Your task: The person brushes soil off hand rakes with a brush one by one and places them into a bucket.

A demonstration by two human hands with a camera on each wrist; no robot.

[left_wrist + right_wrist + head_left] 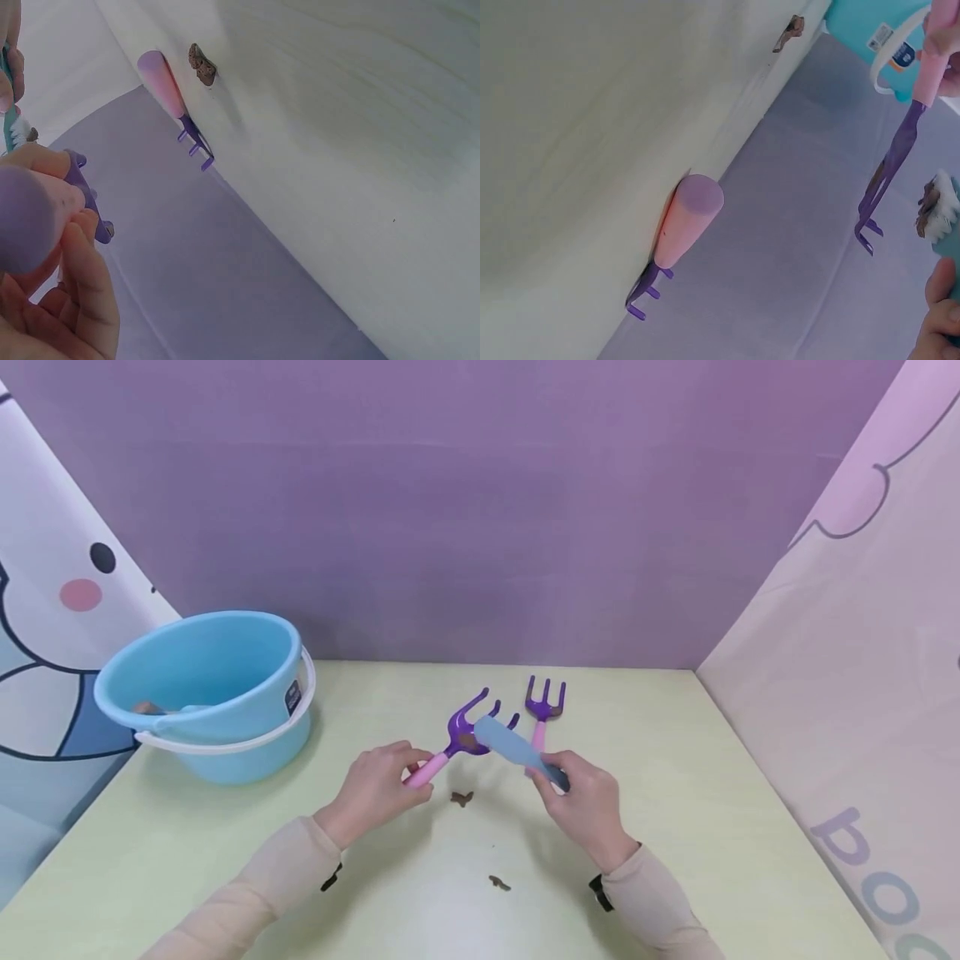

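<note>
Above brown clods on the desk, a person's left hand pinches a soiled purple rake while the right hand grips a brush just beside it; a steady handle and strokes toward the tips should serve best. Nearer the far edge lies a second rake.

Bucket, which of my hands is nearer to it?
Left. The left hand is to the right of the bucket, not touching it; the right hand is farther right, beyond the rake.
</note>
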